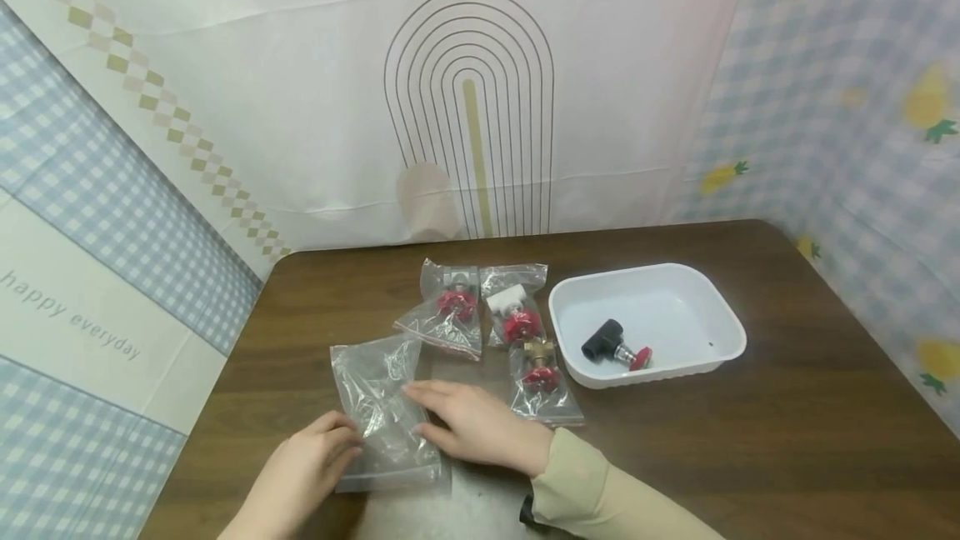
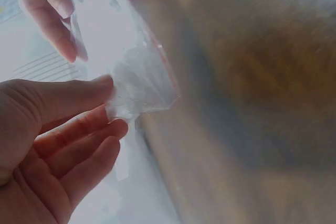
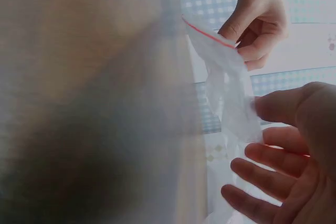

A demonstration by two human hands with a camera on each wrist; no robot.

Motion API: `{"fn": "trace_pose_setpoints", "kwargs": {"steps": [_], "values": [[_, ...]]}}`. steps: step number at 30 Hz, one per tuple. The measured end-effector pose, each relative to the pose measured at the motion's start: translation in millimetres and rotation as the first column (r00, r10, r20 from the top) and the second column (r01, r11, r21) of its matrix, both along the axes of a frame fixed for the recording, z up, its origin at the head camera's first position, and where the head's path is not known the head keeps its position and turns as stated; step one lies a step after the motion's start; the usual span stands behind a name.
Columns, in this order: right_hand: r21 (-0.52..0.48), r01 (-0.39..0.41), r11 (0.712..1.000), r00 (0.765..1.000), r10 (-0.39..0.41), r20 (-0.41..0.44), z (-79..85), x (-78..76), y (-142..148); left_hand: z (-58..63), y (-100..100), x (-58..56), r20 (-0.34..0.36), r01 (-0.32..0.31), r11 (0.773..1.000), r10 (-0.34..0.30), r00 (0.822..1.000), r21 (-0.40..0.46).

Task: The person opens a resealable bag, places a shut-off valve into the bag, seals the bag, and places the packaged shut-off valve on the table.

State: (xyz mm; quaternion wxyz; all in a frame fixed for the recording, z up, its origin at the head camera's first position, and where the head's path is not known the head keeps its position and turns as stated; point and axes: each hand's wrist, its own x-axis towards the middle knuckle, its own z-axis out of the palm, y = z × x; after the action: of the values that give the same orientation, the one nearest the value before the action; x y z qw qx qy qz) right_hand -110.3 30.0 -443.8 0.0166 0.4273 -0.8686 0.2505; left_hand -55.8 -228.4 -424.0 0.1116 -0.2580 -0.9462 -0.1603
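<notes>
Your left hand (image 1: 303, 465) and right hand (image 1: 480, 423) each lightly pinch a side of a clear zip-seal bag (image 1: 386, 423), left of middle near the tabletop's (image 1: 795, 365) front edge. Toward the back edge lie bagged grey (image 1: 456, 300), white (image 1: 516, 313) and brass valves (image 1: 540, 367); rightward, a white tray (image 1: 682, 307) holds a black valve (image 1: 606, 340).

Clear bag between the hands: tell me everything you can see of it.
The clear bag looks like thin, crinkled, glossy plastic, roughly rectangular, with glare across it. A red line runs along its end nearer the person. No object shows inside; whether its mouth is open I cannot tell. The left hand pinches its left edge, the right hand its right. It is over the table, left of centre; contact with the tabletop is unclear.
</notes>
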Motion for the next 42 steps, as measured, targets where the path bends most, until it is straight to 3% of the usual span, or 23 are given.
{"fn": "trace_pose_setpoints", "kwargs": {"steps": [4, 12, 18, 25, 29, 34, 38, 42], "values": [[-0.059, -0.014, 0.998, 1.000, 0.015, 0.016, 10.3, -4.8, -0.8, 13.9, -2.1, -2.1, -0.106, -0.023, 1.000, 0.023, 0.994, -0.003], [-0.143, -0.018, 0.990, 0.999, 0.025, 0.048, 27.0, -8.8, -0.2, 44.7, -5.7, -3.9, -0.206, -0.040, 0.999, 0.032, 0.978, -0.035], [-0.177, -0.030, 0.984, 0.997, 0.041, 0.063, 35.2, -8.9, 1.6, 56.1, -6.9, -3.3, -0.241, -0.029, 0.999, 0.020, 0.970, -0.035], [-0.197, -0.013, 0.980, 0.994, 0.033, 0.101, 39.5, -10.7, 4.4, 60.0, -6.6, -7.5, -0.260, -0.025, 0.999, 0.018, 0.965, -0.025], [-0.249, 0.041, 0.968, 0.985, 0.003, 0.173, 40.3, -12.0, 9.8, 58.8, -1.0, -20.3, -0.262, -0.018, 1.000, 0.020, 0.965, 0.010], [-0.305, 0.109, 0.946, 0.955, -0.015, 0.295, 37.7, -8.2, 20.8, 47.0, 11.8, -40.4, -0.252, 0.002, 0.997, 0.018, 0.968, 0.079], [-0.296, 0.185, 0.937, 0.941, -0.082, 0.327, 34.0, -7.8, 36.7, 40.3, 34.1, -60.6, -0.237, 0.046, 0.989, -0.013, 0.971, 0.137], [-0.323, 0.297, 0.899, 0.913, -0.167, 0.373, 34.4, -9.3, 58.9, 39.1, 64.7, -78.8, -0.217, 0.093, 0.978, -0.052, 0.975, 0.188]]}}
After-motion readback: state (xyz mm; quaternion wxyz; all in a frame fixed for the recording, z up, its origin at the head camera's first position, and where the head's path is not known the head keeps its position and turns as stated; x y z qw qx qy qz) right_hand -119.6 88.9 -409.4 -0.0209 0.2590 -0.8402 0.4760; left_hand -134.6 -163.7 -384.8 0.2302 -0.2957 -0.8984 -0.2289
